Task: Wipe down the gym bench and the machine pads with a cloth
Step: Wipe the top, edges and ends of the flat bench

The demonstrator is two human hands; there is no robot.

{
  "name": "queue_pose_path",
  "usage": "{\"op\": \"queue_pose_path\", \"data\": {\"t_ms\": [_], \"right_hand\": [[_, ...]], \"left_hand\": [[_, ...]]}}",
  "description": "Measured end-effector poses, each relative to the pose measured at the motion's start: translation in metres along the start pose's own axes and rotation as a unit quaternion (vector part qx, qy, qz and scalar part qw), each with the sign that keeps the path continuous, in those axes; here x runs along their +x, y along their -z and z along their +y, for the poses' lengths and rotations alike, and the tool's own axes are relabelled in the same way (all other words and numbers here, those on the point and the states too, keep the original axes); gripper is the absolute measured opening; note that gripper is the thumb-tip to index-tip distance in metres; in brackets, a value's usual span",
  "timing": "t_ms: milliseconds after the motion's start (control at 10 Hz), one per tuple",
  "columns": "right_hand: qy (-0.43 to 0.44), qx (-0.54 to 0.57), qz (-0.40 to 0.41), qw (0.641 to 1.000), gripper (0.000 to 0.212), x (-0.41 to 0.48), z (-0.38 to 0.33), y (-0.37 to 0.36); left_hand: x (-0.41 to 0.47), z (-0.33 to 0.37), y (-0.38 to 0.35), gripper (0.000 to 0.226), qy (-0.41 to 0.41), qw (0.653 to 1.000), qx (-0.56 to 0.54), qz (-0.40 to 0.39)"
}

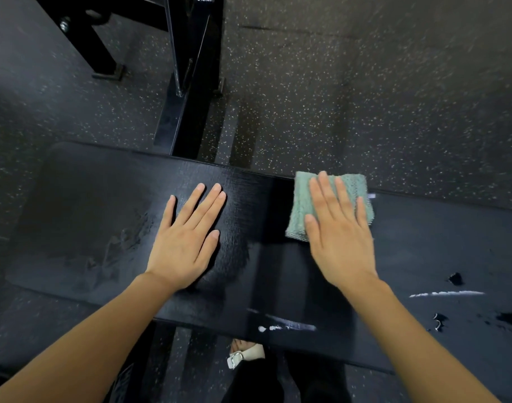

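right hand flat on green cloth, left hand on bench, fingers straight

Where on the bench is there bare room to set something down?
Bare: the bench left of the left hand, out to its rounded end, and the stretch right of the right hand and cloth, though torn there. Between the hands only a narrow strip is free.

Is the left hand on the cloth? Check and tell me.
No: the green cloth lies under the flat right hand, while the left hand rests bare on the bench pad.
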State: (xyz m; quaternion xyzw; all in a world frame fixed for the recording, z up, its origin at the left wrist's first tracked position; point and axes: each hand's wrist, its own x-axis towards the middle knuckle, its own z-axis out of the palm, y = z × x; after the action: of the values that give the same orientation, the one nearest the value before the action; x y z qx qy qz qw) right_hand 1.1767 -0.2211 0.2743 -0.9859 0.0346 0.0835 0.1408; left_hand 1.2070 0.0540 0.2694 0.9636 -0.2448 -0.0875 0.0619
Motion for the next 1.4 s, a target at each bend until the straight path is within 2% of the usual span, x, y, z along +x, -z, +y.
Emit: {"op": "queue_pose_path", "data": {"t_ms": [200, 400, 700, 800, 1100, 1300, 1400], "right_hand": [[-0.063, 0.010, 0.012, 0.998, 0.062, -0.013, 0.036, 0.010], [-0.159, 0.036, 0.047, 0.986, 0.068, 0.000, -0.003, -0.004], [-0.001, 0.041, -0.006, 0.999, 0.062, 0.024, -0.062, -0.011], [0.002, 0.038, -0.015, 0.999, 0.064, 0.017, -0.039, -0.005], [-0.091, 0.017, -0.009, 0.996, 0.065, -0.014, 0.040, 0.015], [-0.181, 0.020, 0.043, 0.982, 0.069, -0.004, -0.002, -0.003], [-0.130, 0.019, 0.039, 0.990, 0.067, 0.000, -0.031, -0.011]], "left_hand": [[0.001, 0.001, 0.000, 0.058, 0.002, 1.000, -0.011, 0.009], [0.001, 0.000, -0.002, 0.059, 0.004, 1.000, -0.007, 0.010], [0.002, 0.000, -0.001, 0.059, 0.004, 1.000, -0.004, 0.013], [0.001, -0.001, -0.001, 0.059, 0.002, 1.000, -0.005, 0.011], [0.002, -0.001, -0.002, 0.059, 0.004, 1.000, 0.000, 0.006], [0.002, 0.000, -0.002, 0.060, 0.006, 1.000, -0.001, 0.013], [0.002, 0.000, -0.002, 0.060, 0.006, 1.000, -0.002, 0.011]]}}
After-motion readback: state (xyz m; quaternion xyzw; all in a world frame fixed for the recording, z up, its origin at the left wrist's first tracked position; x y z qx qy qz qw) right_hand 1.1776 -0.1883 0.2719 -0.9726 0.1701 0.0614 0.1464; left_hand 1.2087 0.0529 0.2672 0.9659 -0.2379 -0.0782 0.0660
